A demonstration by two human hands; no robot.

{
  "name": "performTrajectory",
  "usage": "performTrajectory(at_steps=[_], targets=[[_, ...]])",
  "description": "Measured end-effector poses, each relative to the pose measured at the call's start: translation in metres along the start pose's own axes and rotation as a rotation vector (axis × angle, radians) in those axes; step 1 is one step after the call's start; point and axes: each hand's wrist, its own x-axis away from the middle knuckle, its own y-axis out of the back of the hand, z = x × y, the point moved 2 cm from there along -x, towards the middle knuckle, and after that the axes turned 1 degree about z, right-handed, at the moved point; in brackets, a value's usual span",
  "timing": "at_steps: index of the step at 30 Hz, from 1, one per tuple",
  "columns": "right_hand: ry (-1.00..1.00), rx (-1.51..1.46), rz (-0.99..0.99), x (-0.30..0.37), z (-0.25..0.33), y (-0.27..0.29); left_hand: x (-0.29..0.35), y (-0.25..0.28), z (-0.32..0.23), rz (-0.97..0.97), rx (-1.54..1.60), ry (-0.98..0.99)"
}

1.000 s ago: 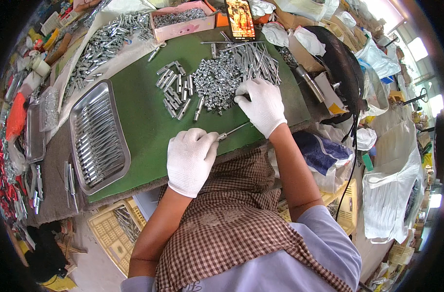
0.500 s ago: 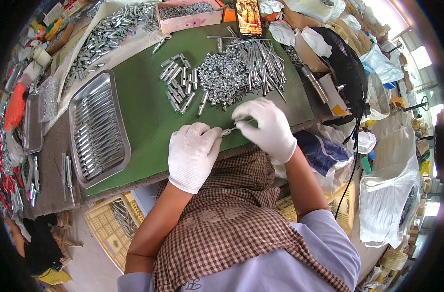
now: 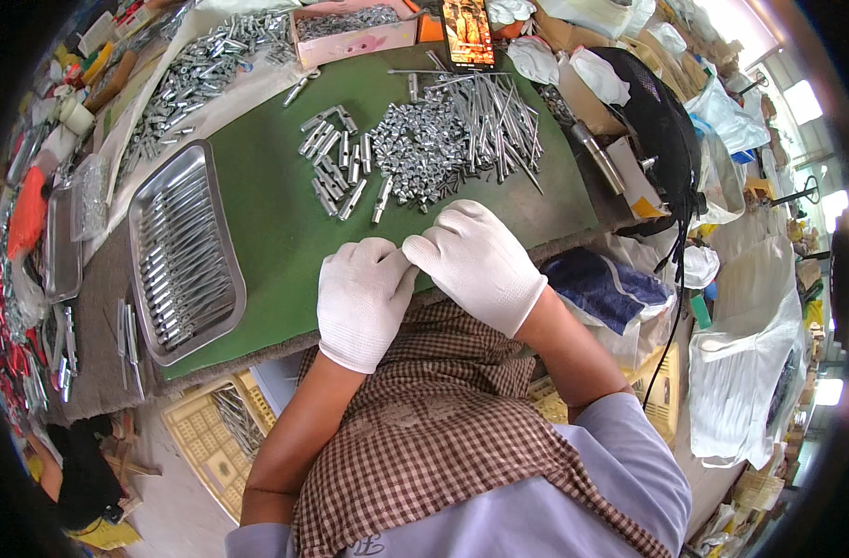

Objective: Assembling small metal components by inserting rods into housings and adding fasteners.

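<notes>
Fingertips of both my gloved hands come together just below the centre of the frame, over the near part of the green work surface point(image 3: 280, 228). My left hand point(image 3: 361, 299) has its fingers curled inward, and my right hand point(image 3: 475, 265) bends its fingers down against them. The gloves cover whatever may lie between, so I cannot tell whether either hand grips a part.

Above them, at upper centre, lies a heap of small metal fittings point(image 3: 410, 153), with thin rods point(image 3: 508, 126) fanned out on its right and slotted sleeves point(image 3: 353, 199) loosely grouped on its left. At left of the frame, a metal tray point(image 3: 241, 290) holds a row of rods with thicker ends point(image 3: 187, 251).

I judge the step in hand to be close fingertip work at that one meeting point. The next move, I think, calls for a steady left hand and a small, careful adjustment from the right fingertips, kept in line.
</notes>
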Motion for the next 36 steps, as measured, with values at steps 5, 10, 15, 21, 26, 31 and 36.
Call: performTrajectory(at_steps=[5, 10, 15, 21, 26, 31, 36], targets=[[-0.047, -0.092, -0.155, 0.015, -0.005, -0.01, 0.0, -0.001, -0.002, -0.021, 0.01, 0.015], [-0.128, -0.011, -0.271, 0.022, 0.006, -0.005, 0.0, -0.002, 0.0, -0.034, 0.003, 0.002], [-0.241, -0.125, -0.353, 0.031, -0.003, 0.0, -0.001, -0.002, -0.001, -0.062, 0.03, -0.01], [-0.557, -0.25, -0.542, 0.043, -0.042, -0.027, -0.006, -0.004, -0.008, -0.03, -0.027, -0.006], [-0.615, -0.284, -0.582, 0.04, -0.045, -0.04, -0.014, -0.007, -0.013, -0.02, -0.129, -0.047], [-0.629, -0.231, -0.547, 0.044, -0.043, -0.035, -0.009, -0.002, -0.005, -0.051, -0.204, -0.062], [-0.639, -0.177, -0.531, 0.049, -0.043, -0.035, -0.01, 0.081, 0.073, -0.044, -0.481, 0.026]])
